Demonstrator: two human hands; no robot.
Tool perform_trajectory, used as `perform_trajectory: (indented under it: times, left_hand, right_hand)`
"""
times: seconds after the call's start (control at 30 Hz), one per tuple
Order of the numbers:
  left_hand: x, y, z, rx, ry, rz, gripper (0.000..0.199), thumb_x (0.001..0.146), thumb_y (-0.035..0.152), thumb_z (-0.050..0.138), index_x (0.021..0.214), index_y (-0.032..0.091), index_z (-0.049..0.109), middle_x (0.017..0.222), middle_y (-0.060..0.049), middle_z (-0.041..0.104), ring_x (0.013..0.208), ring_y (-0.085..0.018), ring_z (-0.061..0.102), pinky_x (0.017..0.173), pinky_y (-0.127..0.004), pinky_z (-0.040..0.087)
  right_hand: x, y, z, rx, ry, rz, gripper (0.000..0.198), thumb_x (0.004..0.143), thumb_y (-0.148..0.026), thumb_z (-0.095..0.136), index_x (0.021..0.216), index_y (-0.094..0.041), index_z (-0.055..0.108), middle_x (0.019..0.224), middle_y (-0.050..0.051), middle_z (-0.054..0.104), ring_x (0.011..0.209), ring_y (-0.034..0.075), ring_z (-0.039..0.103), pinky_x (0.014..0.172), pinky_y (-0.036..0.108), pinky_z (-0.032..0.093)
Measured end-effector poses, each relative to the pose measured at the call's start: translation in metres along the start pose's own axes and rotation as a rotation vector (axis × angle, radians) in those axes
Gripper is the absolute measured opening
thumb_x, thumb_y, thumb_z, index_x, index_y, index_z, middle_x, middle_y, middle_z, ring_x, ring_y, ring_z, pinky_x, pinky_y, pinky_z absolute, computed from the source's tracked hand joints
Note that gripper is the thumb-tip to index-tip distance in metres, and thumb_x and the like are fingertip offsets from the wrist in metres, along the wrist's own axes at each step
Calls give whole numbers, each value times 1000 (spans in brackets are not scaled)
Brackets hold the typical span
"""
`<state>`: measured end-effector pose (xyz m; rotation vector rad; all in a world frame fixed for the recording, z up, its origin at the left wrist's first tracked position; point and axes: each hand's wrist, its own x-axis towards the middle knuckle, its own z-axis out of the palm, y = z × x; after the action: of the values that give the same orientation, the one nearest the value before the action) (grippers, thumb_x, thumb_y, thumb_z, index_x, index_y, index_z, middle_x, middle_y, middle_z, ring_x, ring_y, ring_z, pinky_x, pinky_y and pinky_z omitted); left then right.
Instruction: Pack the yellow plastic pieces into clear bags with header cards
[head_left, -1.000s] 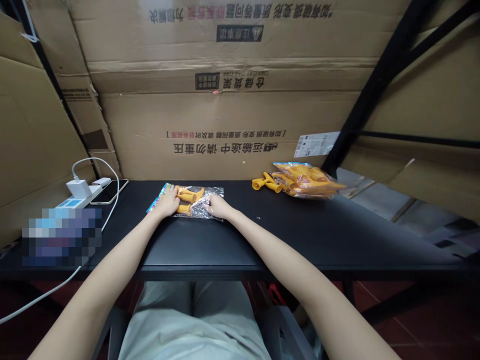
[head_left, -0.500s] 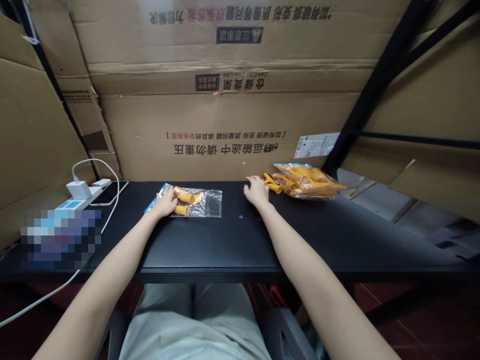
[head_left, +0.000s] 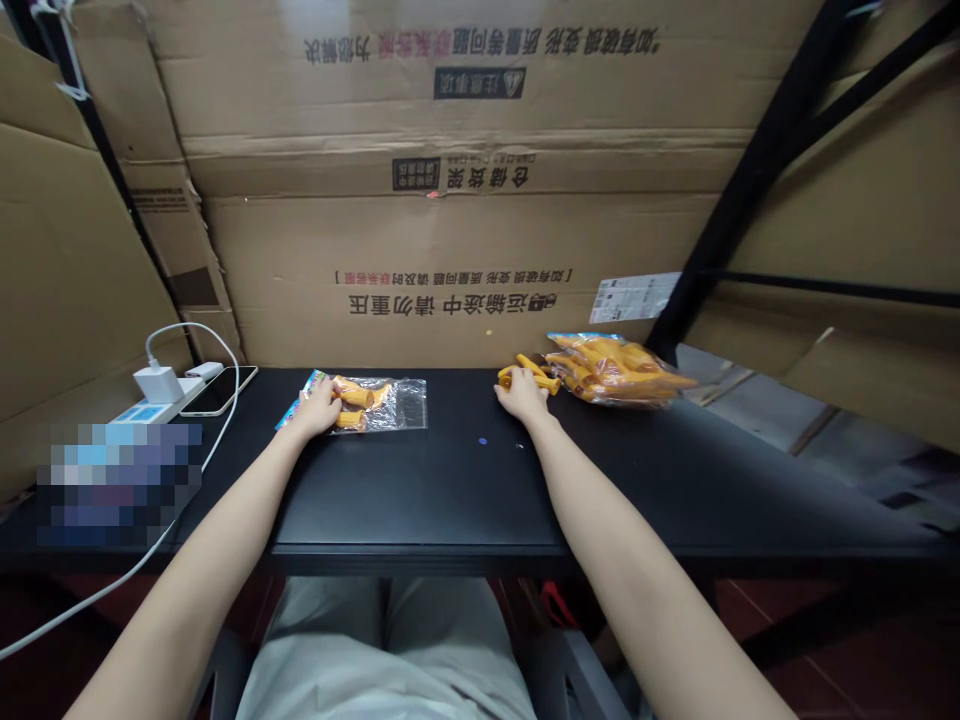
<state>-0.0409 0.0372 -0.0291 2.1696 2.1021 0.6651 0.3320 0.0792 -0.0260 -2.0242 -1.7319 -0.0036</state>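
Note:
My left hand (head_left: 318,404) is closed on the header end of a clear plastic bag (head_left: 410,404). Inside that bag lie orange-yellow tube-like plastic pieces (head_left: 352,396). Further right, my right hand (head_left: 523,397) has its fingers curled round a loose orange-yellow plastic piece (head_left: 546,383) of the same look; the fingertips are partly hidden. Another loose piece (head_left: 531,364) shows just behind these fingers. A fuller clear bag (head_left: 622,372), packed with several such pieces, rests right beside my right hand.
At the left of the black table (head_left: 420,500) are a white power strip (head_left: 146,408) with a charger (head_left: 157,384), a phone (head_left: 220,391), a looping white cable (head_left: 235,400) and a blurred-out item (head_left: 120,485). Cardboard (head_left: 450,235) walls the back; a black frame post (head_left: 739,190) stands right.
My right hand has closed on a loose orange-yellow piece and turned it slightly leftward. My left hand and its bag have shifted a little to the left.

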Motion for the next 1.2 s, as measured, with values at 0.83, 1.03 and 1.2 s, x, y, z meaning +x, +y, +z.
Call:
perform_trajectory:
  times: [0.83, 1.03, 1.2]
  left_hand:
    - [-6, 8, 1, -118, 84, 127, 3, 78, 20, 42, 80, 22, 43, 98, -8, 55, 99, -23, 53, 88, -36, 41]
    - [-8, 17, 3, -135, 69, 137, 3, 77, 20, 43, 80, 21, 42, 97, -8, 53, 97, -22, 53, 87, -37, 41]
    - [-8, 21, 6, -145, 98, 153, 5, 77, 20, 45, 82, 21, 44, 98, -9, 53, 98, -22, 53, 88, -36, 41]
  right_hand:
    - [-39, -66, -23, -115, -191, -630, 30, 82, -15, 49, 106, -23, 65, 105, 7, 63, 105, 23, 53, 103, 53, 16]
    - [-53, -86, -25, -70, -224, -703, 31, 83, -20, 50, 110, -25, 66, 104, 8, 63, 99, 22, 54, 89, 40, 26]
    - [-58, -93, -32, -55, -282, -691, 30, 83, -24, 52, 109, -27, 66, 102, 6, 65, 97, 23, 55, 80, 34, 26]
